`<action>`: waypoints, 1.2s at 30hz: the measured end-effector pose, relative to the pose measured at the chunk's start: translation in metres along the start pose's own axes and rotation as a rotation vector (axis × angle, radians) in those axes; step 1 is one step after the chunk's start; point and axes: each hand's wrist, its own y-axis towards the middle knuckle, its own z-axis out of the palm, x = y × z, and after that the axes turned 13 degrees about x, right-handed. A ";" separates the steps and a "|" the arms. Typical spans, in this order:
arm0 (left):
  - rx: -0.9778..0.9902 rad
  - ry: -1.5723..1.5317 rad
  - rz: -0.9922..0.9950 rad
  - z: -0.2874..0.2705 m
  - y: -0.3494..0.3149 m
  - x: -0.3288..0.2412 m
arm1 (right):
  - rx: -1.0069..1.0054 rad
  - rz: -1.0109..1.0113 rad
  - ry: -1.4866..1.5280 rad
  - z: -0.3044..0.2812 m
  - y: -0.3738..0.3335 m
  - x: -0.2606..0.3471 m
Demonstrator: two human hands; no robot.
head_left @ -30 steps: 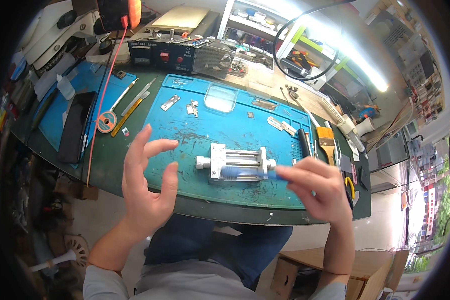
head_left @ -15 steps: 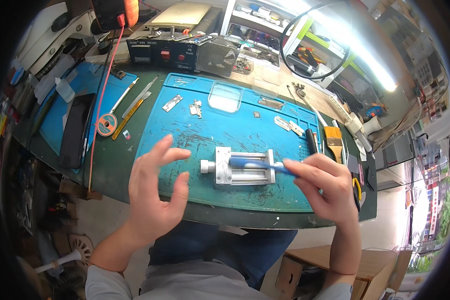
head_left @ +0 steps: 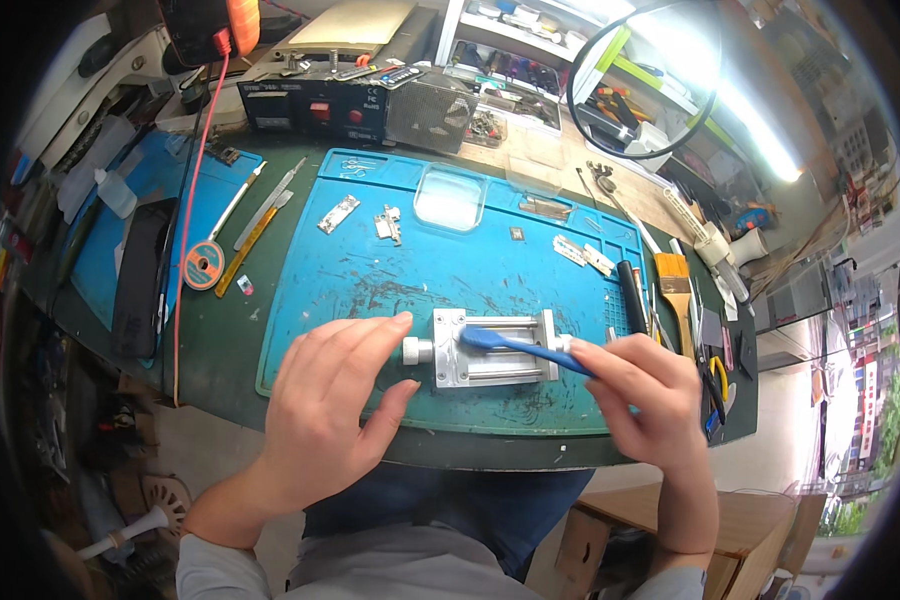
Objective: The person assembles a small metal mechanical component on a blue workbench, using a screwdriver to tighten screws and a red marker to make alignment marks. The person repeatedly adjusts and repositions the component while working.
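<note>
In the middle of the work mat lies a silver metal clamp fixture with parallel rods and a round knob on its left end. My right hand pinches the handle of a slim blue brush, shaped like a toothbrush. Its broad head is over the fixture's left block; whether it touches is unclear, and no bristles show. My left hand holds nothing. Its thumb and fingers are apart, just left of the knob.
Small metal parts and a clear plastic tray lie farther back on the mat. To the right stand a wide paintbrush and yellow-handled pliers. A solder spool and a dark phone lie left.
My left hand has moved right, closer to the knob, with its fingers curling lower. The blue brush, blurred before, now appears sharp over the fixture. The whole view has shifted slightly.
</note>
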 end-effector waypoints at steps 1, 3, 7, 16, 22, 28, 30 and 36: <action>0.039 0.008 0.017 -0.002 0.002 0.000 | 0.028 0.014 -0.026 0.006 0.001 0.002; 0.109 0.054 0.056 -0.007 0.002 -0.002 | 0.030 -0.015 0.027 0.005 -0.003 0.001; 0.218 0.116 0.115 -0.009 0.007 -0.006 | -0.297 0.103 0.048 -0.019 -0.045 -0.016; 0.197 0.256 0.174 -0.004 0.007 -0.007 | -0.381 0.490 0.027 0.006 -0.101 -0.029; 0.187 0.226 0.118 -0.006 0.010 -0.007 | -0.551 0.623 0.058 0.031 -0.120 -0.039; 0.222 0.188 0.108 -0.009 0.012 -0.011 | -0.588 0.689 -0.087 0.032 -0.119 -0.045; 0.227 0.208 0.147 -0.008 0.011 -0.006 | -0.580 0.705 -0.154 0.034 -0.116 -0.043; 0.163 0.129 0.097 -0.008 0.006 -0.005 | -0.540 0.712 -0.231 0.037 -0.113 -0.041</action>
